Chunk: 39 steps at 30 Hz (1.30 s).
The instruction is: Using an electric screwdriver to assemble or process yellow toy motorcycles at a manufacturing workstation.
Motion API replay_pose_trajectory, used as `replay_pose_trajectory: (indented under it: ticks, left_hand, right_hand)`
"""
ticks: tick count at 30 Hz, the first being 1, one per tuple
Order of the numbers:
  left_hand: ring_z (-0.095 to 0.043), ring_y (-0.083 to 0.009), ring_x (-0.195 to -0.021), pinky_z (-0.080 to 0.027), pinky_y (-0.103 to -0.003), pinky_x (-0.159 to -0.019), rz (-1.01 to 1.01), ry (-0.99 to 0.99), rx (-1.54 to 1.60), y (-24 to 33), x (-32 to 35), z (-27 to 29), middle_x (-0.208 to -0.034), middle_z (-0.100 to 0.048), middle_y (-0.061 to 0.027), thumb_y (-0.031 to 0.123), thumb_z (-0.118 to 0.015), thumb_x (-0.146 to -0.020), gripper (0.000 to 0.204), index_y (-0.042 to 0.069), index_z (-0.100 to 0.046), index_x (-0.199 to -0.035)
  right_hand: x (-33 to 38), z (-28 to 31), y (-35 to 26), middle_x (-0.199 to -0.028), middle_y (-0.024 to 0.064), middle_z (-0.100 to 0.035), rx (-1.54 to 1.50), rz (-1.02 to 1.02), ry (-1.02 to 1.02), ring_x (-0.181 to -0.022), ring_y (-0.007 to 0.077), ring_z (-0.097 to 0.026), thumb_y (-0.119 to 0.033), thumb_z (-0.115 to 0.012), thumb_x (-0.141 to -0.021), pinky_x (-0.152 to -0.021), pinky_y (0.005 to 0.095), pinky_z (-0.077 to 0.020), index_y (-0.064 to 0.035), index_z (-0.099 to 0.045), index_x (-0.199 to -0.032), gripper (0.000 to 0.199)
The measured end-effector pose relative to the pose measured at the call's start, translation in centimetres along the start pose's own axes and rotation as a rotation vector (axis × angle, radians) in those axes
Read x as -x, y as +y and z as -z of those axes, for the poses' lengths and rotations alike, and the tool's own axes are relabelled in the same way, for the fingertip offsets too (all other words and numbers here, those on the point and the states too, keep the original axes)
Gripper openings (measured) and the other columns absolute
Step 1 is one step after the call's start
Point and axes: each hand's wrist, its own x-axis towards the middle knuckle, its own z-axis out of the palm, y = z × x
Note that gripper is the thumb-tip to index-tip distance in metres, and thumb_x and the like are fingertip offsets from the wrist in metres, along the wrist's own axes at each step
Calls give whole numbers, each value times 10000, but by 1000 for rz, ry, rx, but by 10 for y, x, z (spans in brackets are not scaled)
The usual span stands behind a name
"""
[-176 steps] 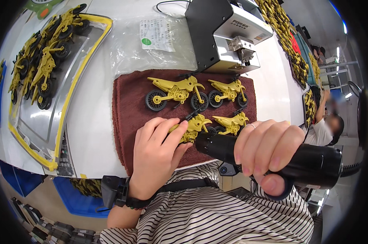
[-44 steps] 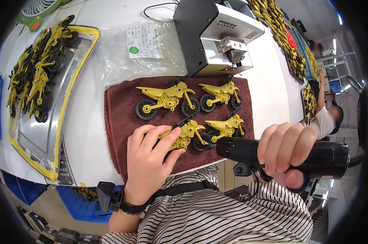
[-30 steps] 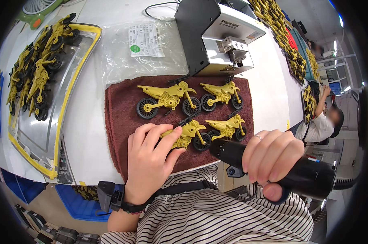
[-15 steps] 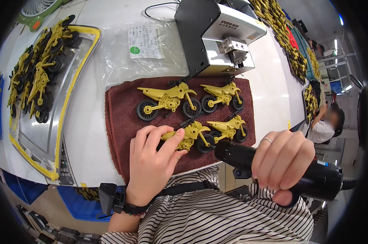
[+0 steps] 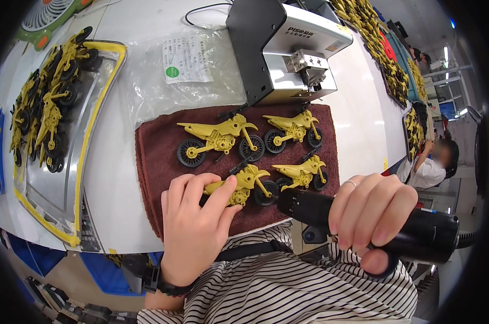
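My left hand (image 5: pixel 198 216) grips the rear of a yellow toy motorcycle (image 5: pixel 248 182), its fingers over the seat and its thumb at the lower side; the rear wheel is hidden. In my right hand (image 5: pixel 371 216) is a black corded electric screwdriver (image 5: pixel 428 235), lying nearly level. Its nose is close to this motorcycle's front wheel; whether they touch I cannot tell. Three more toy motorcycles lie on the brown towel (image 5: pixel 163 143): a larger-looking one (image 5: pixel 220 135) at far left, one at far right (image 5: pixel 293 128), and one at near right (image 5: pixel 301 173).
Behind the towel stands a grey and black machine (image 5: pixel 293 54) with a metal block on its front. A clear plastic bag (image 5: pixel 152 97) lies beside it. Toy motorcycles are piled on a yellow-taped tray (image 5: pixel 88 156) at left. Blue bins (image 5: pixel 106 272) sit below the table; a person (image 5: pixel 430 167) works at right.
My left hand and the held motorcycle have shifted slightly left in the picture, as has the screwdriver's nose. The whole view has tilted a little. Both grips are unchanged.
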Motion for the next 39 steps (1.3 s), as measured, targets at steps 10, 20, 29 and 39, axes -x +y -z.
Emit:
replay_pose_trajectory:
  ticks: [10,20,29,39]
  left_hand:
    - [-464,-250,-954,-360,-378,-794,-45,-52,-23,-11,0,0,-994,-557,-29,122,-722,-611,405,83,-613,-999]
    - [-409,-329,-1129,-328,-432,-922,-142,81,-12,26,12,-20,-1150,-483,-133,235,-752,-605,488,54,-577,-1024]
    - [-292,-400,-1257,-286,-505,-984,-99,-165,-206,23,17,-48,-1342,-315,-244,479,-749,-527,944,54,-395,-1292]
    - [-339,-344,-1251,-230,-431,-1035,-169,-58,-476,19,16,-57,-1309,-387,-229,509,-521,-737,708,74,-420,-1287]
  right_hand:
    - [8,-1,-5,-995,23,-433,-172,222,473,-843,130,-449,-7,-660,-659,-716,293,-375,-102,-461,-956,370]
    - [-41,89,-23,-761,56,-451,-44,309,480,-673,176,-457,-77,-545,-728,-699,337,-361,-32,-446,-947,244]
    - [-63,76,8,-639,80,-493,67,270,569,-559,196,-495,-42,-573,-714,-602,343,-398,5,-518,-866,169]
    - [-33,-21,7,-692,24,-543,-259,223,189,-541,120,-553,14,-693,-663,-538,256,-490,-83,-483,-784,261]
